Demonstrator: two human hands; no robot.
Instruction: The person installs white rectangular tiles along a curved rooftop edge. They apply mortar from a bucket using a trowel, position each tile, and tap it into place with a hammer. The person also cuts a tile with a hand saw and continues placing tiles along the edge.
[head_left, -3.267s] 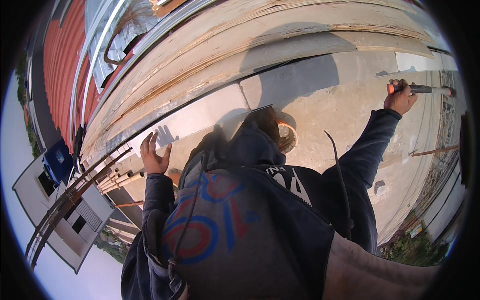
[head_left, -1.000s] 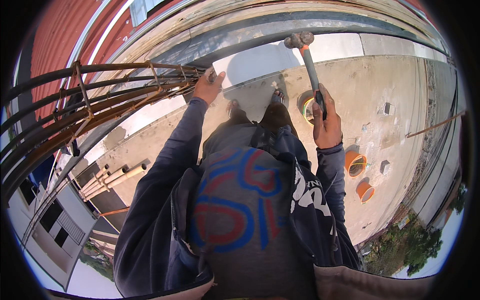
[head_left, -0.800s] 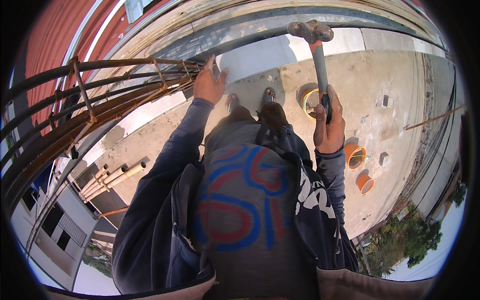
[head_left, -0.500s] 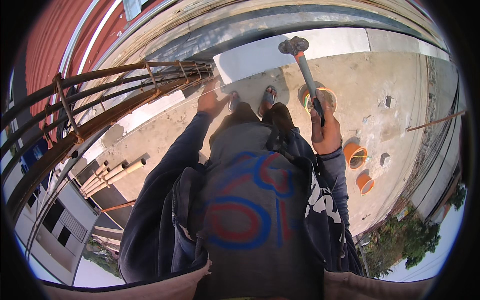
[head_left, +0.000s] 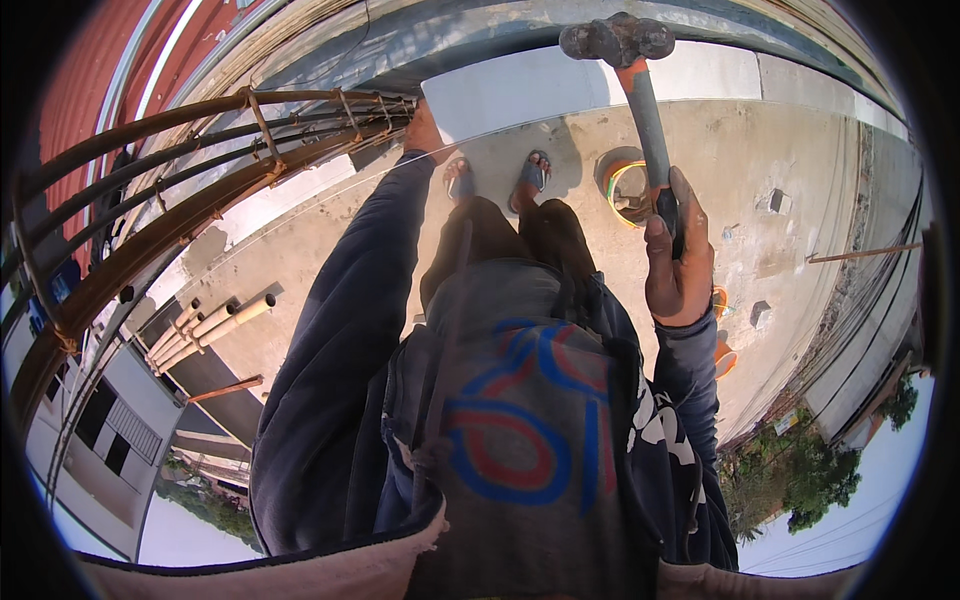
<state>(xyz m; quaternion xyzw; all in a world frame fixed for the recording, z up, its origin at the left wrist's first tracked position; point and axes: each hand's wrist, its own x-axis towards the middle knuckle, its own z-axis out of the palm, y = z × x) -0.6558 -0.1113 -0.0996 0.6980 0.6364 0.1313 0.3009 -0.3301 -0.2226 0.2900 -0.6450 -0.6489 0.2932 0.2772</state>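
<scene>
Head view: The right hand (head_left: 682, 262) holds the hammer (head_left: 648, 125) by the dark end of its handle. The grip is partly closed, thumb left of the handle and fingers along its right side. The hammer points away from the person, steel head at the far end. The left hand (head_left: 424, 130) is at the far right end of the rebar (head_left: 245, 188); its fingers are hidden, so grip and contact cannot be told. White blocks (head_left: 520, 100) line the far side. A bucket (head_left: 607, 168) stands left of the right hand. Pipes (head_left: 235, 325) lie near left.
</scene>
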